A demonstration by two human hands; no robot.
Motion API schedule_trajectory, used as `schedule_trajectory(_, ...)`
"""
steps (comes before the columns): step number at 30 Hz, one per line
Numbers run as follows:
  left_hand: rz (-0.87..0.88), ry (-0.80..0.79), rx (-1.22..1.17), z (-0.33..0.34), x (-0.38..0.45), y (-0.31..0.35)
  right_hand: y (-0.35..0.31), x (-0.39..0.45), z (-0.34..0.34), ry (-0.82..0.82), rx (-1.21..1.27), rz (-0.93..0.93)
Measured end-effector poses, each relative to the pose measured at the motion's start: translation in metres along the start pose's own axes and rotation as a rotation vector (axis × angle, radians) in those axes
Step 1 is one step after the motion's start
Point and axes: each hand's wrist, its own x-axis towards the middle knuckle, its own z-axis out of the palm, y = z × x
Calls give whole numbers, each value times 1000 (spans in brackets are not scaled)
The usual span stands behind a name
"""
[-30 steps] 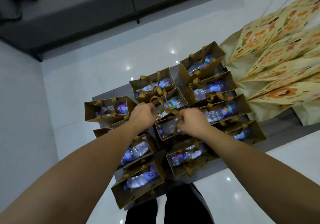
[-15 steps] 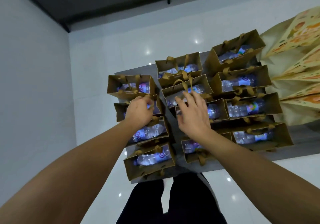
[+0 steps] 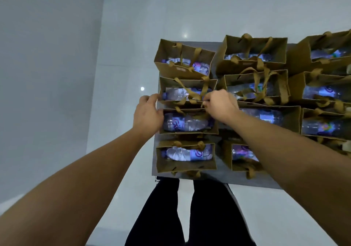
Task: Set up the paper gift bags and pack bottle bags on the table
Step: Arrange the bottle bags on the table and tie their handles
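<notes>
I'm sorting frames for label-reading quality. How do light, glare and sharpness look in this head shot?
Head view: dim, bluish light; small bright glare spots on the glossy floor; the bottles glint blue-purple, print soft and not readable; wide-angle stretch swells the forearms at the bottom edge; the left hand and right hand look slightly soft at the brown bags.

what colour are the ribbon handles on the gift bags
Golden brown, matching the bags; the ribbon handles show clearest in the head view.

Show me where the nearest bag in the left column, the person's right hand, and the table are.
nearest left bag (image 3: 185, 165), head view: its front wall.
right hand (image 3: 221, 106), head view: back of the hand.
table (image 3: 252, 180), head view: bare near edge.
</notes>
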Motion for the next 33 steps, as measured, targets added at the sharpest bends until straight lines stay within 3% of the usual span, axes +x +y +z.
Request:
schedule_trajectory(7, 31, -37, -66, 17, -7, -2, -8, 25, -10, 81, -16, 16)
schedule_trajectory(13, 106, -32, 50, 21, -9, -14, -9, 26, -7, 108, 1, 36)
schedule_trajectory(18, 590, -87, 378, 26, -15, -28, -7, 17, -2, 106, 91, 19)
schedule_trajectory(20, 672, -163, 473, 34, -16, -29, -6, 6, 5, 152, 127, 13)
schedule_trajectory(27, 602, -246, 525, 53, -13, -21, 10, -63, 45, 515, 249, -145)
schedule_trajectory(33, 419, -198, 395, 54, 3, -5, 6, -93, 75, 534, 506, -113)
